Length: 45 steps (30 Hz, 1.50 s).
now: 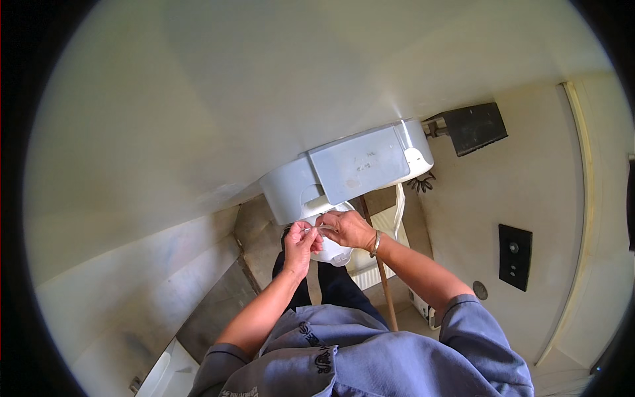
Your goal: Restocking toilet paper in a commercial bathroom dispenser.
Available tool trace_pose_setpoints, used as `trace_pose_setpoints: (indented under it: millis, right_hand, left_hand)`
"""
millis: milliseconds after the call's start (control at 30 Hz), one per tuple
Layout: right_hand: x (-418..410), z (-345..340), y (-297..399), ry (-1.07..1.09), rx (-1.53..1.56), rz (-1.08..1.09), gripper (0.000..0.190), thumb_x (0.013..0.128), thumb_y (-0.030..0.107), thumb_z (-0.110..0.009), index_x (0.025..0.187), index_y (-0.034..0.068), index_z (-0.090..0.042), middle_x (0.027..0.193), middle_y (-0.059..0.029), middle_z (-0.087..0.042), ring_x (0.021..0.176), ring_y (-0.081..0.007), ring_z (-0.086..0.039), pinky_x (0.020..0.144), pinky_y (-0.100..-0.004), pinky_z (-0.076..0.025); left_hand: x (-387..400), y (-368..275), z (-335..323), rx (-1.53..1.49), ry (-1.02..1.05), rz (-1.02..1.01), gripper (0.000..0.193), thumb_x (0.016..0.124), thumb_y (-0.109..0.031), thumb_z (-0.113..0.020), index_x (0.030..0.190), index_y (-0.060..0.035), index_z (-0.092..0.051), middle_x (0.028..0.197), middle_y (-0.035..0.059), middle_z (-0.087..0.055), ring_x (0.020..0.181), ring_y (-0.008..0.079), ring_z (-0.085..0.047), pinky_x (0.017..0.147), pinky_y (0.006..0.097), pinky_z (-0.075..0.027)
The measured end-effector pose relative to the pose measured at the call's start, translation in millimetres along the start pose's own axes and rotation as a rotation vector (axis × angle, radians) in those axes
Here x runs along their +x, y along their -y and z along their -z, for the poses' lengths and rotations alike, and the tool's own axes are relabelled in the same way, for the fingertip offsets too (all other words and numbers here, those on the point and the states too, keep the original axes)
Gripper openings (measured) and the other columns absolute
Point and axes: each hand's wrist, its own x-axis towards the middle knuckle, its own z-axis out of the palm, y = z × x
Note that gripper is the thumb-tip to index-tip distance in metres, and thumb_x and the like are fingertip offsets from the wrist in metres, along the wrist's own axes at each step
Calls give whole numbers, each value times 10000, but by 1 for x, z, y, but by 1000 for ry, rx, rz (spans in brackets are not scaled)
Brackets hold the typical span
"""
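Observation:
My left hand (300,247) and my right hand (347,229) meet at the fingertips in front of me. Between them they pinch a thin pale strip (323,228), mostly covered by the fingers; its material is unclear. A metal bracelet (376,244) circles my right wrist. Just beneath the hands is a rounded white plastic piece (333,255), partly hidden by them. Beyond the fingertips, a grey-blue plastic dispenser-like unit (359,164) is fixed along the wall, with marks on its front panel.
A white strip (399,211) hangs below the unit's right end. A wooden pole (384,285) leans beside my right forearm. On the right wall are a black hooded fixture (476,129), a black panel (515,257) and a round disc (480,290). A white basin-like edge (166,369) shows lower left.

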Motion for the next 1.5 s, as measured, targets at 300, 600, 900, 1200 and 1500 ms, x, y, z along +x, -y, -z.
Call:
trace_pose_setpoints:
  millis: [300,600,900,1200,1500]
  right_hand:
    - [2,3,-2,18,-24,-2,118,703,184,-561,763,84,-545,698,-91,-562,642,-276,-552,560,-350,-434]
    - [-3,8,-8,13,-224,124,111,700,181,-552,782,106,-558,681,-62,-532,650,-232,-563,553,-335,-445]
    - [-10,3,-6,110,-339,211,102,687,148,-547,775,102,-572,711,-39,-541,702,-210,-560,573,-306,-453]
    - [-11,-6,-13,-38,-416,288,65,645,147,-524,634,83,-530,659,-37,-498,659,-189,-514,589,-292,-430]
    - [-10,-15,-14,92,-748,204,102,651,136,-486,624,64,-552,671,-68,-525,698,-198,-500,636,-311,-390]
  left_hand:
    - [3,9,1,84,-26,-123,100,785,-80,-539,820,-42,-454,681,66,-556,557,119,-543,491,209,-433]
    - [4,18,-3,-254,-120,190,123,773,-140,-569,785,-58,-478,690,46,-553,565,119,-529,514,228,-432]
    - [4,33,10,230,-90,122,229,803,-267,-530,718,-60,-483,545,18,-489,438,96,-461,415,202,-380]
    - [0,47,15,284,-106,131,395,841,-400,-414,594,-90,-417,456,-22,-375,365,68,-355,356,205,-293]
    - [10,86,72,-71,-263,472,528,824,-526,-294,1055,-71,-432,1022,54,-496,932,175,-447,816,367,-334]
